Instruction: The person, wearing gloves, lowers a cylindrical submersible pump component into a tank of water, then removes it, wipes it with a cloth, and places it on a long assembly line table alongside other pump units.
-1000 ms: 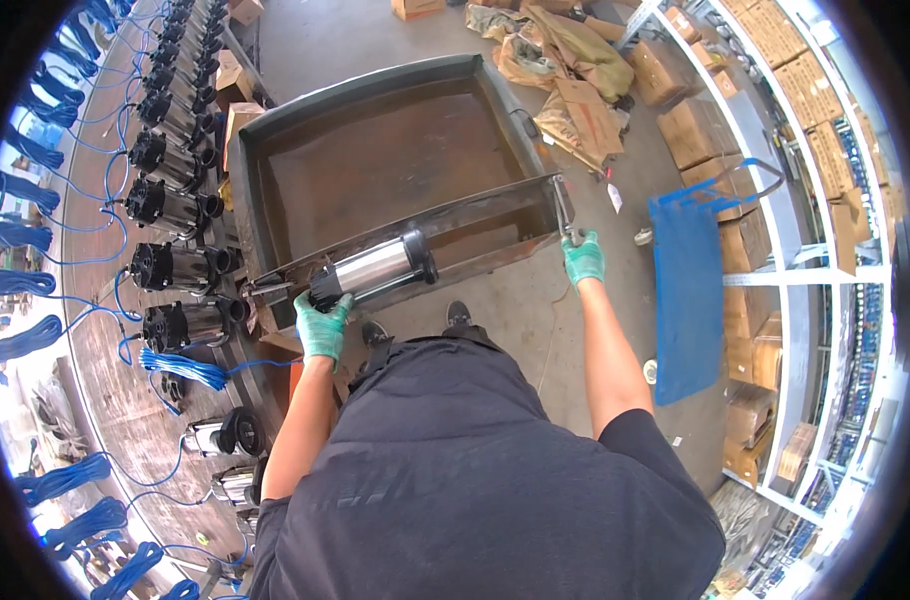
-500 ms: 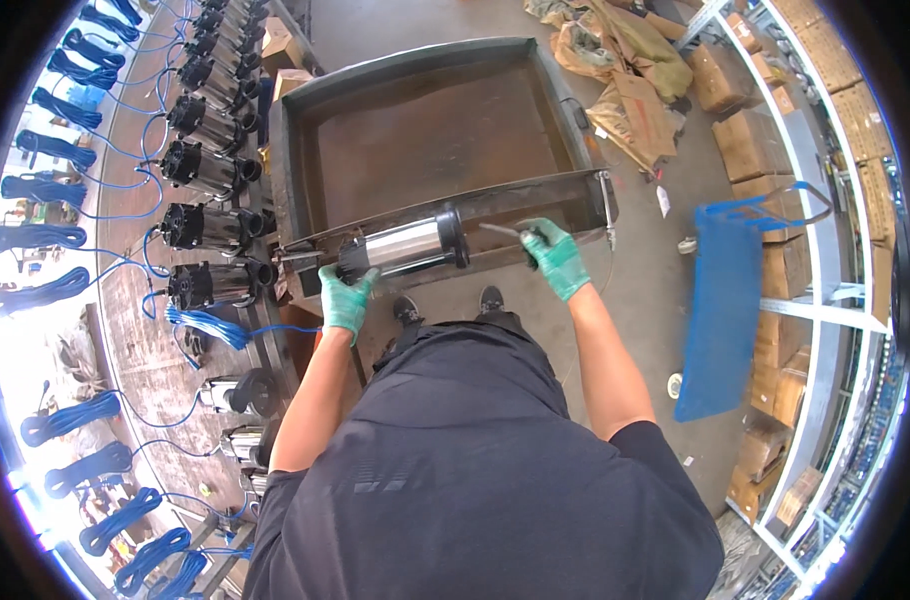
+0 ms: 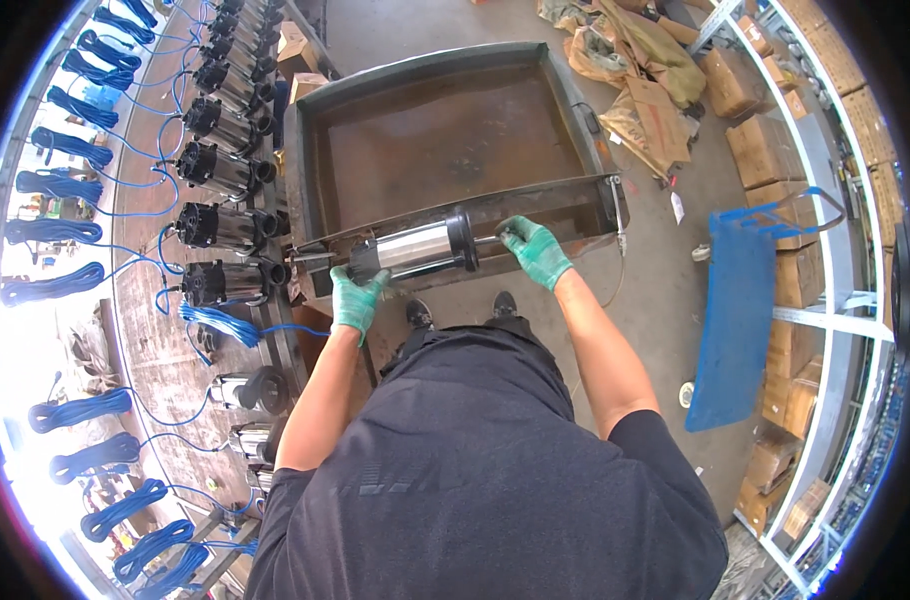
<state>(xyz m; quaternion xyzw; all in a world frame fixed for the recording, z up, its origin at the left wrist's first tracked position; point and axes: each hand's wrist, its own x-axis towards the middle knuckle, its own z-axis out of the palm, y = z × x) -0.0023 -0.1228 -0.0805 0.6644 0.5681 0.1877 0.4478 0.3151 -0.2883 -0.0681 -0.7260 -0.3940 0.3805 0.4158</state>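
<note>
A submersible pump (image 3: 415,246) with a shiny metal barrel and black ends lies on its side across the near ledge of the metal tank (image 3: 295,170). My left hand (image 3: 359,298), in a green glove, grips its black left end from the near side, thumb and fingers apart around it. In a matching glove, my right hand (image 3: 537,256) is closed on a thin metal rod (image 3: 488,240). The rod's tip reaches the pump's black right end; whether it goes inside cannot be made out.
Shallow brownish water (image 3: 445,130) lies in the tank. Along the bench (image 3: 135,260) at left stand several similar pumps (image 3: 220,225) with coiled blue cables (image 3: 60,230). A blue cart (image 3: 730,320) stands at right, before cardboard boxes (image 3: 760,150) and shelving. Brown sacks (image 3: 650,120) lie at far right.
My right hand has moved left toward the pump, bringing the rod to its right end. My left hand stays at the other end. The whole view has shifted slightly.
</note>
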